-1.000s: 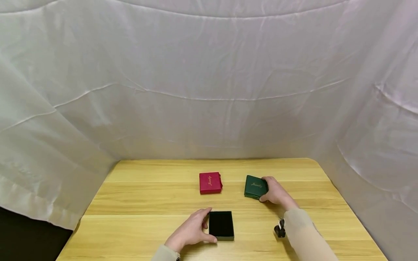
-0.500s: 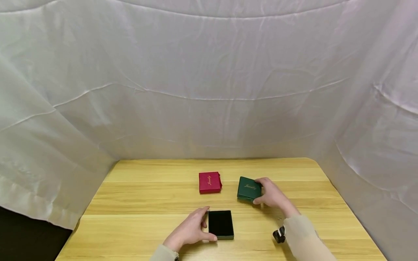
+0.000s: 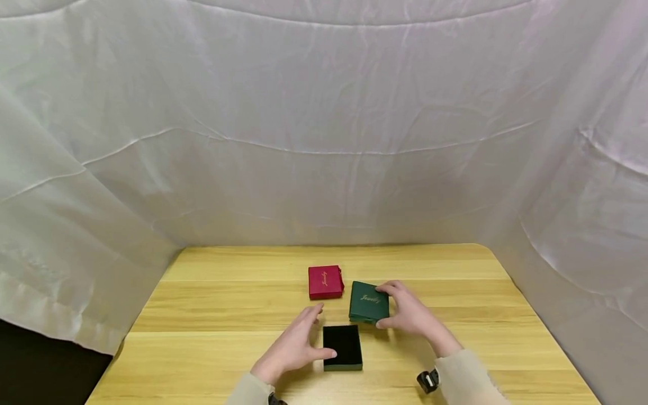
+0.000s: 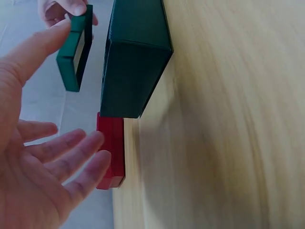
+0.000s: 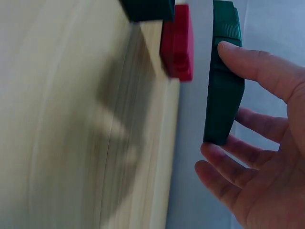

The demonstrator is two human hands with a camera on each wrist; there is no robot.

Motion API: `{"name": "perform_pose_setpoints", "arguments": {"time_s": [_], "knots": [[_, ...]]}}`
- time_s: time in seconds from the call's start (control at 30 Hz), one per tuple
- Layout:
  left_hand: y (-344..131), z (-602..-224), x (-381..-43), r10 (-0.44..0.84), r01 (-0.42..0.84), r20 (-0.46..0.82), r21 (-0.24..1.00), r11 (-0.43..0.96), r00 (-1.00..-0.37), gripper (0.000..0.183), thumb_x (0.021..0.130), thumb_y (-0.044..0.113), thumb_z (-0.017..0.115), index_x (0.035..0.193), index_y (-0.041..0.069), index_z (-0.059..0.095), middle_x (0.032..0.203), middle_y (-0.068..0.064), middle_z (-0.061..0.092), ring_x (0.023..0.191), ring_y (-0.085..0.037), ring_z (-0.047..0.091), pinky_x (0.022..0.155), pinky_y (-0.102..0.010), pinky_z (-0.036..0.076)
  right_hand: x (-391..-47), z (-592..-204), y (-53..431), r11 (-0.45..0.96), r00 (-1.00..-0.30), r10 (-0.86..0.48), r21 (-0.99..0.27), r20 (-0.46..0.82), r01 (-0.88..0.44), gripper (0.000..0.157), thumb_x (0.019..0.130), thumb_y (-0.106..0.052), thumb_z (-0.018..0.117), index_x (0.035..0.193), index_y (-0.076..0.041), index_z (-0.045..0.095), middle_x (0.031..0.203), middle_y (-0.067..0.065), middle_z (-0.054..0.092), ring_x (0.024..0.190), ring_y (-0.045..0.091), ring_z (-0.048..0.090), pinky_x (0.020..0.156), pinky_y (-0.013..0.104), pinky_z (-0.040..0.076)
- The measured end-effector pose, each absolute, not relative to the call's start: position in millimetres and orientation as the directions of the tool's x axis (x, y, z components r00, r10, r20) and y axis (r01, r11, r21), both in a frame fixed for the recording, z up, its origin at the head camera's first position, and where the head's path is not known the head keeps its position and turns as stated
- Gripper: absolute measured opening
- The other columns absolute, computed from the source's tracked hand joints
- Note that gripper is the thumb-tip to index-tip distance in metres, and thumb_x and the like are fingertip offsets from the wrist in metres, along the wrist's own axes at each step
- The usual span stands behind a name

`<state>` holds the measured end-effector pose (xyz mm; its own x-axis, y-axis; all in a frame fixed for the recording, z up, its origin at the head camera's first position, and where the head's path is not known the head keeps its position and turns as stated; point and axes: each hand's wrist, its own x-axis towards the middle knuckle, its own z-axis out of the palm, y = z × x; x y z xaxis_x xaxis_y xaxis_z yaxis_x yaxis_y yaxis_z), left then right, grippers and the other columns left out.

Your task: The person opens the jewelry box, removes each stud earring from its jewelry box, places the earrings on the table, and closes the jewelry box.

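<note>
In the lower middle of the head view, the right hand (image 3: pixel 408 310) pinches the green lid (image 3: pixel 369 302) at its right side, thumb at one edge and fingers at another; the right wrist view shows the lid raised off the table (image 3: pixel 202 315). To the left, the left hand (image 3: pixel 293 344) spreads its fingers wide and holds nothing, its thumb overlapping the left part of the black-lined base (image 3: pixel 343 367), below the lid. The red box (image 3: pixel 325 283) lies above the base, near centre.
</note>
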<state>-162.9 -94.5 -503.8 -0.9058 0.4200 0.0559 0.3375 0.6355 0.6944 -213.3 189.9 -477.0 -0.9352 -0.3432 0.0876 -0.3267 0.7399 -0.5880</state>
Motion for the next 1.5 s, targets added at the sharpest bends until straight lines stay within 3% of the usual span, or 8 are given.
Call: {"name": "perform_pose_setpoints", "arguments": {"time_s": [0.2,0.43,0.7,1.23,1.5], "knots": [[-92.3,-498.1,-165.6,0.430,0.352,0.073,0.702,0.619,-0.900,0.099,0.069,0.051,0.072,0.146,0.025,0.016,0.146,-0.007,0.024,0.121,-0.024,0.040,0.093,-0.051,0.037,-200.3,-471.7,174.0,0.707,-0.903,-0.422,-0.593,0.083,-0.385,0.075,0.061,-0.026,0.083,0.127,-0.011,0.051,0.128,0.007,0.042,0.111,0.028,0.045,0.089,0.047,0.040],[-90.0,-495.7,-164.7,0.434,0.365,0.091,0.707,0.606,-0.896,0.099,0.069,0.052,0.072,0.146,0.019,0.018,0.147,-0.006,0.022,0.127,-0.028,0.032,0.095,-0.053,0.033,-188.0,-467.8,162.0,0.675,-0.861,-0.501,-0.585,0.085,-0.450,0.077,0.062,-0.029,0.082,0.129,-0.010,0.049,0.130,0.010,0.041,0.114,0.027,0.043,0.090,0.048,0.039],[-91.9,-493.7,-163.4,0.455,0.398,0.124,0.713,0.577,-0.882,0.093,0.072,0.052,0.069,0.145,0.030,0.017,0.147,-0.003,0.023,0.126,-0.025,0.034,0.094,-0.051,0.035,-178.7,-463.6,153.3,0.654,-0.834,-0.541,-0.571,0.106,-0.497,0.076,0.062,-0.030,0.082,0.128,-0.010,0.050,0.129,0.009,0.041,0.113,0.024,0.043,0.091,0.045,0.040],[-97.8,-502.7,-154.8,0.489,0.442,0.135,0.673,0.593,-0.862,0.092,0.067,0.050,0.074,0.140,0.014,0.032,0.135,0.000,0.036,0.114,-0.020,0.045,0.093,-0.042,0.040,-163.4,-479.1,143.4,0.651,-0.827,-0.557,-0.576,0.081,-0.495,0.076,0.062,-0.030,0.081,0.129,-0.014,0.049,0.129,0.004,0.042,0.112,0.021,0.044,0.091,0.044,0.040],[-97.7,-510.4,-151.0,0.489,0.441,0.125,0.657,0.611,-0.863,0.092,0.066,0.044,0.077,0.140,0.011,0.033,0.135,-0.002,0.036,0.118,-0.019,0.042,0.095,-0.041,0.037,-159.0,-488.3,141.1,0.646,-0.827,-0.558,-0.593,0.062,-0.481,0.076,0.064,-0.030,0.081,0.130,-0.019,0.047,0.128,-0.002,0.040,0.111,0.019,0.043,0.090,0.044,0.041]]}}
